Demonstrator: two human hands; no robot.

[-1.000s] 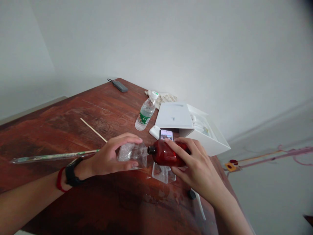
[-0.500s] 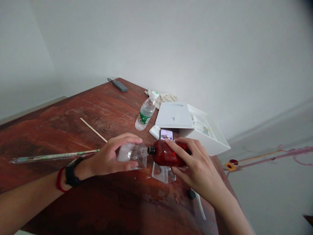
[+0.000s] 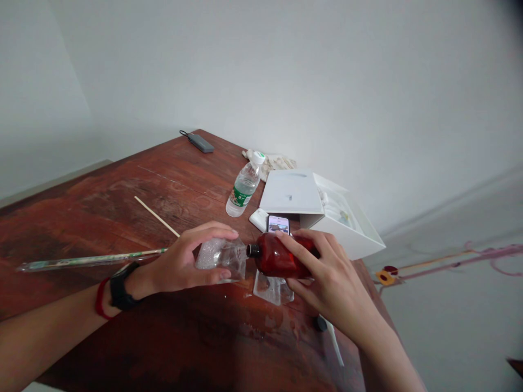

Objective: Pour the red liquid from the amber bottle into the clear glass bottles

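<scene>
My left hand [image 3: 196, 256] is wrapped round a clear plastic cup [image 3: 220, 260], its mouth toward the right. Droplets or bubbles show on the cup's wall. In my right hand [image 3: 322, 267] lies a dark red-brown bottle [image 3: 280, 255], tipped on its side. The bottle's uncapped black neck [image 3: 253, 250] meets the cup's rim. Whether liquid runs between them I cannot tell. Below the bottle, a second clear plastic container [image 3: 272, 288] rests on the table. Near my right wrist lie a black cap [image 3: 320, 323] and a white strip [image 3: 335, 343].
Beyond the hands stand a water bottle [image 3: 243, 188] and a white box [image 3: 290, 193]. A phone [image 3: 278, 224] and a small white case [image 3: 259, 220] lie before the box. Leftward are a wooden stick [image 3: 155, 215] and wrapped sticks [image 3: 93, 261]. Wet spots mark the wooden table [image 3: 183, 337].
</scene>
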